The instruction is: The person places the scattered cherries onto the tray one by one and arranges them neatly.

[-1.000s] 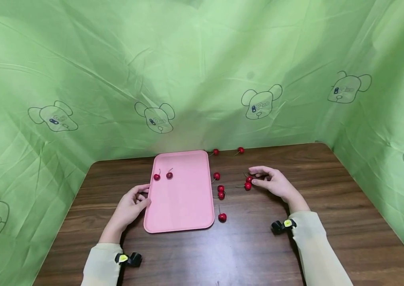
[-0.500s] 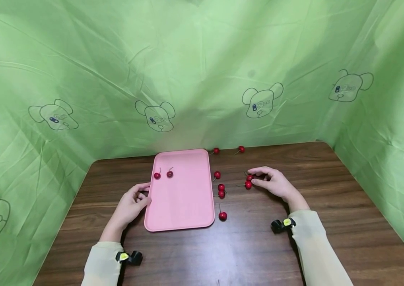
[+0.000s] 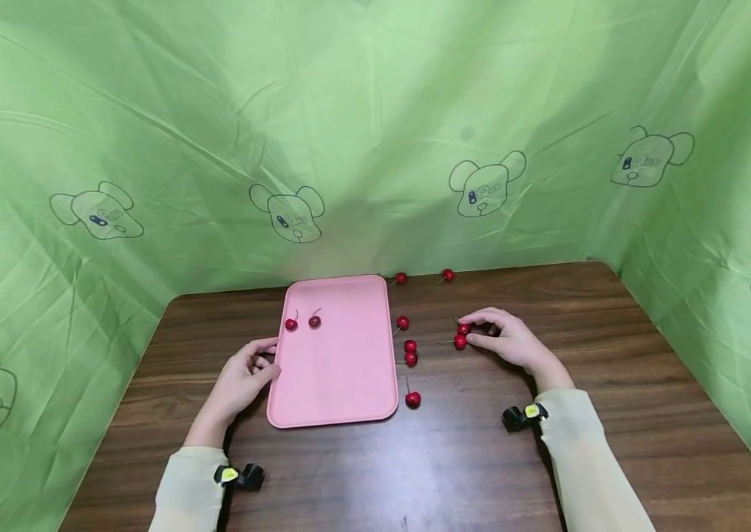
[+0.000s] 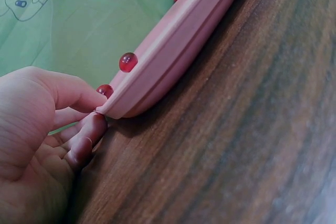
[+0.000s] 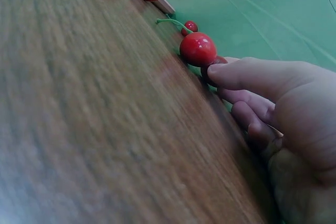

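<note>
A person's two hands are well apart over a dark wood-grain table (image 3: 349,480). The left hand (image 3: 242,378) pinches the left rim of a pink rectangular tray (image 3: 342,384), with the thumb on the upper edge and other fingers curled beneath it. On the tray, towards its far left part, lie two stemmed cherries (image 3: 314,321) side by side, just apart. The right hand (image 3: 511,341) is on the bare tabletop to the right of the tray, its thumb and forefinger closed about a red cherry (image 3: 464,328); the right wrist view hides much of this fruit. A nearer cherry (image 5: 198,49) lies against the held one, its green stem pointing towards the tray. Six more cherries rest on the table: one (image 3: 412,400) beside the tray's near right corner, a touching pair (image 3: 411,352) and a single one (image 3: 403,323) along its right edge, and two (image 3: 448,275) at the far edge of the table. Behind stands a green cloth (image 3: 375,111) printed with outlined animal heads. Both forearms wear pale sleeves (image 3: 591,451) with black wrist straps (image 3: 531,412).
</note>
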### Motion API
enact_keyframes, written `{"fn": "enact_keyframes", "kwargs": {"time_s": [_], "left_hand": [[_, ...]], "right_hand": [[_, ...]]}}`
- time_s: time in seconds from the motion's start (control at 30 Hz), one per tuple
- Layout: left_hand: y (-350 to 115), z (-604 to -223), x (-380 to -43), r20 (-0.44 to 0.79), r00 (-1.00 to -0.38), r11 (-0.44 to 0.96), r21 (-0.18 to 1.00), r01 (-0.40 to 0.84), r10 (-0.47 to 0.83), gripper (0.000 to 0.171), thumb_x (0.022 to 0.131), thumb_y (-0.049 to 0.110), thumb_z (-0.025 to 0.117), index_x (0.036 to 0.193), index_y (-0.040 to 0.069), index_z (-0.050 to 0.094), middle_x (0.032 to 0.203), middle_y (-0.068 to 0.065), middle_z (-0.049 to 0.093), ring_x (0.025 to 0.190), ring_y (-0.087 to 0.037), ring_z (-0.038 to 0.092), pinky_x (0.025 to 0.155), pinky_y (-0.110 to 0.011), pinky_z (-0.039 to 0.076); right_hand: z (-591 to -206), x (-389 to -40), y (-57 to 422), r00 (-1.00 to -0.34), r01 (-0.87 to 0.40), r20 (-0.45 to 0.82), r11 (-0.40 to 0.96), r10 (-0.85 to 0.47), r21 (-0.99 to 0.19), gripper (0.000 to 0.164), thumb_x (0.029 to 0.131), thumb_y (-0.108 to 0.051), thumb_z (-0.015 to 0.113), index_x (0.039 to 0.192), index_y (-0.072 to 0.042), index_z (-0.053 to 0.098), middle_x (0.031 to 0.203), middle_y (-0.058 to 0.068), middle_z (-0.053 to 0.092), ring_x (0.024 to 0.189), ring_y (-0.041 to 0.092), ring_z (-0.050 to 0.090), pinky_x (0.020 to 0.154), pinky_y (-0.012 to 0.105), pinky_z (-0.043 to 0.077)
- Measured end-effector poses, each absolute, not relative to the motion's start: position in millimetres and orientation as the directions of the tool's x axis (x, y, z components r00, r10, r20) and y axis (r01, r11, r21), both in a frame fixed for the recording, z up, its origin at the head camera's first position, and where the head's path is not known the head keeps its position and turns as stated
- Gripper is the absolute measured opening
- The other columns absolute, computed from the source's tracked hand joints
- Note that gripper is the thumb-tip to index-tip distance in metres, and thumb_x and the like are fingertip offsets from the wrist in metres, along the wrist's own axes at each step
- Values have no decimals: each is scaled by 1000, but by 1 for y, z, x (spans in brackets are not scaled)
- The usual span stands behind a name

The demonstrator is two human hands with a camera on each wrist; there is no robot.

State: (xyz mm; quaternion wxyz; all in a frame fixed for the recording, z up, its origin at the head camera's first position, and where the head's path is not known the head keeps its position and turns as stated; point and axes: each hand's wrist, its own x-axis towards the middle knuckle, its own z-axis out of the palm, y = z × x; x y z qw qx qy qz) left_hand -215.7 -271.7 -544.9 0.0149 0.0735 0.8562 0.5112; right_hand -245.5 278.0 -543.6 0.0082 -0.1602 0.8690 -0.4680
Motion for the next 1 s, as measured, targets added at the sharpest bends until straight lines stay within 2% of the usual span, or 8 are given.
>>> {"fn": "enact_keyframes", "kwargs": {"time_s": [0.5, 1.0], "left_hand": [[-271, -546, -218, 55, -987, 472, 873, 120, 149, 48, 98, 1, 76, 145, 2, 65, 128, -19, 71, 89, -17, 63, 72, -24, 51], [-271, -544, -215, 49, -988, 468, 877, 112, 145, 49, 99, 3, 77, 146, 2, 64, 129, -19, 70, 89, -17, 62, 71, -24, 51]], "right_hand": [[-542, -246, 279, -962, -227, 111, 508, -248, -831, 30, 98, -17, 84, 127, -12, 77, 117, 9, 72, 109, 26, 60, 86, 28, 44], [-543, -245, 279, -982, -160, 95, 450, -164, -878, 33, 101, -18, 81, 130, -5, 72, 119, 14, 76, 107, 14, 67, 86, 25, 48]]}}
